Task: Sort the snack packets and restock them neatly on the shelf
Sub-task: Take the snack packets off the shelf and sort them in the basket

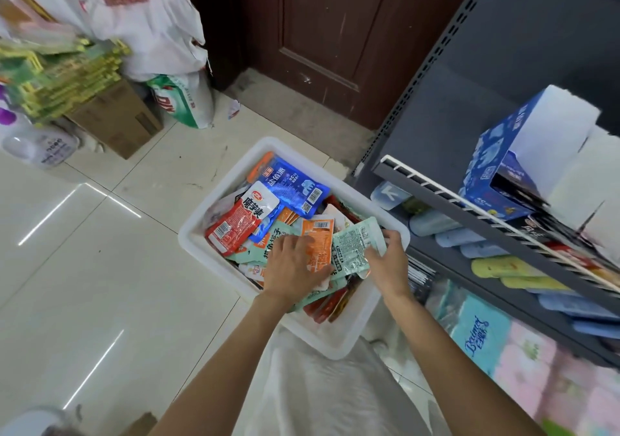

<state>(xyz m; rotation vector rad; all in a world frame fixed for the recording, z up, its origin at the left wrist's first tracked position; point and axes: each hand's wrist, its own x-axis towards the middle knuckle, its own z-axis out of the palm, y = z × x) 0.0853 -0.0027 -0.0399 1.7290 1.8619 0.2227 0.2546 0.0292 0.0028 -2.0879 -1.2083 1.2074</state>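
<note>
A white plastic bin point(214, 251) sits on the floor, filled with several mixed snack packets. A blue packet point(295, 187) and a red-and-white packet point(241, 221) lie at its far side. My left hand point(295, 264) rests flat, fingers spread, on an orange packet point(317, 244) in the pile. My right hand point(385, 261) grips a pale green packet point(355, 244) at the bin's right edge, thumb on its face. The dark metal shelf point(469, 207) stands to the right, with an open blue display box point(496, 164) on its upper level.
Rows of blue and yellow packets point(503, 268) fill the shelf's lower tier, with tissue packs point(479, 331) below. A cardboard box point(117, 117), stacked green packets and white sacks point(151, 23) stand at the far left. A brown door point(335, 33) is behind the bin.
</note>
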